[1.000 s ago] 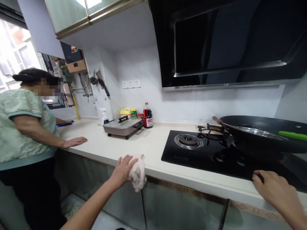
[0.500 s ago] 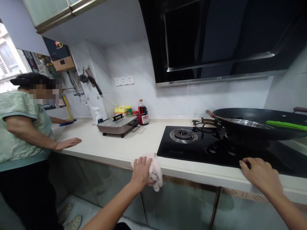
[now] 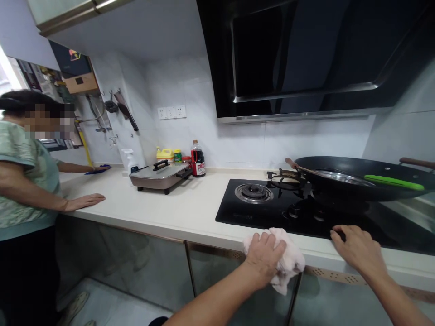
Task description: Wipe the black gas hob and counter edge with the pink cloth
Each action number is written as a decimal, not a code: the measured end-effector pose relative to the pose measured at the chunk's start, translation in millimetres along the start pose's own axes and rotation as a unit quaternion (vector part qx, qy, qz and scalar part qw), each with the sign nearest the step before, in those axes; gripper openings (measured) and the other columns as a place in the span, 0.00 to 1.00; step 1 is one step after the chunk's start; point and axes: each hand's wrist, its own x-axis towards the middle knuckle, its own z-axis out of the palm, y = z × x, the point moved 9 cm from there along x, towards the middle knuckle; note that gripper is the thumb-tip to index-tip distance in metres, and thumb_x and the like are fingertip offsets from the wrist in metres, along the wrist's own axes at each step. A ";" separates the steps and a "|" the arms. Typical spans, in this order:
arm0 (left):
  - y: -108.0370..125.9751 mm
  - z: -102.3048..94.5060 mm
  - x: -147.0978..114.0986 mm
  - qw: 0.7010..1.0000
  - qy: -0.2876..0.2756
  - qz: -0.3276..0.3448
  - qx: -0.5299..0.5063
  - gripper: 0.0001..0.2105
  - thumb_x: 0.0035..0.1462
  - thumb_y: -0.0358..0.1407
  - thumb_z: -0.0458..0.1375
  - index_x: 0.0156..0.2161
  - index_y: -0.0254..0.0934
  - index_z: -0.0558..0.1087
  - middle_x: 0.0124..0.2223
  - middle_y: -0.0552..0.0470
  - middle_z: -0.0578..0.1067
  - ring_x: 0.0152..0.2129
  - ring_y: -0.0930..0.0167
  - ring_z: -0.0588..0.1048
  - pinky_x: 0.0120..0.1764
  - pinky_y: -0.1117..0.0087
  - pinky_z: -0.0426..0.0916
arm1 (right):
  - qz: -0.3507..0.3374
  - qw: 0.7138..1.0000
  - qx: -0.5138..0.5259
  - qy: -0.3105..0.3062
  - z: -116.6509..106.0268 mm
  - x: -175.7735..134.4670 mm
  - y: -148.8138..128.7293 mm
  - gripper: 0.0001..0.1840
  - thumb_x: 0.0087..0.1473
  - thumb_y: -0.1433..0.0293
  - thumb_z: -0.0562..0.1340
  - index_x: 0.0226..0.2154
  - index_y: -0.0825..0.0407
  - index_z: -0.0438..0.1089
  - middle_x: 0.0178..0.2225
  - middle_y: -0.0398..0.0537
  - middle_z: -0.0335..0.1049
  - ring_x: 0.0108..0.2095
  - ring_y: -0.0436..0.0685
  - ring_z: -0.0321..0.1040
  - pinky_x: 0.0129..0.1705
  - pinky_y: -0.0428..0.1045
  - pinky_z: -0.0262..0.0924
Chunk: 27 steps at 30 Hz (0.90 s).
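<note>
My left hand presses a pale pink cloth onto the front edge of the white countertop. Part of the cloth hangs down over the edge, and my palm hides some of it. Just to the right, my right hand rests palm down at the front rim of the black gas cooktop, its fingers bent a little and holding nothing. Behind it, a large black wok sits on the right burner, with a green-handled utensil and a shiny metal piece inside.
A lidded electric pan stands on the left counter near a sauce bottle, a spray bottle and yellow containers. A co-worker leans there, one hand on a blue cloth. The range hood hangs overhead.
My left hand has slid the cloth rightward along the counter's front edge, closer to my right hand. My right hand stays at the cooktop's rim. The view has shifted slightly.
</note>
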 end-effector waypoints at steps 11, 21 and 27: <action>-214.6 -60.8 -150.6 0.972 -0.001 -0.216 0.087 0.30 0.52 0.41 0.68 0.61 0.46 0.71 0.61 0.44 0.72 0.56 0.54 0.69 0.58 0.54 0.60 | 0.003 1.000 -0.014 0.007 -16.2 -5.7 -17.7 0.24 0.67 0.59 0.49 0.50 0.50 0.76 0.52 0.57 0.72 0.50 0.68 0.67 0.50 0.59 0.60; -201.8 -66.7 -136.7 0.955 -0.041 -0.257 0.144 0.29 0.50 0.36 0.66 0.59 0.39 0.71 0.56 0.40 0.72 0.53 0.52 0.68 0.56 0.53 0.59 | 0.018 1.000 -0.015 0.000 -26.2 -7.8 -28.9 0.22 0.67 0.62 0.50 0.50 0.52 0.75 0.52 0.59 0.70 0.51 0.68 0.64 0.50 0.60 0.57; -107.0 -32.5 -61.9 0.979 -0.056 -0.188 0.061 0.29 0.51 0.40 0.67 0.60 0.43 0.70 0.58 0.41 0.71 0.53 0.52 0.67 0.54 0.51 0.61 | 0.020 1.000 -0.018 -0.002 -23.2 -8.3 -28.3 0.22 0.66 0.62 0.51 0.51 0.51 0.75 0.52 0.59 0.70 0.51 0.68 0.63 0.51 0.61 0.58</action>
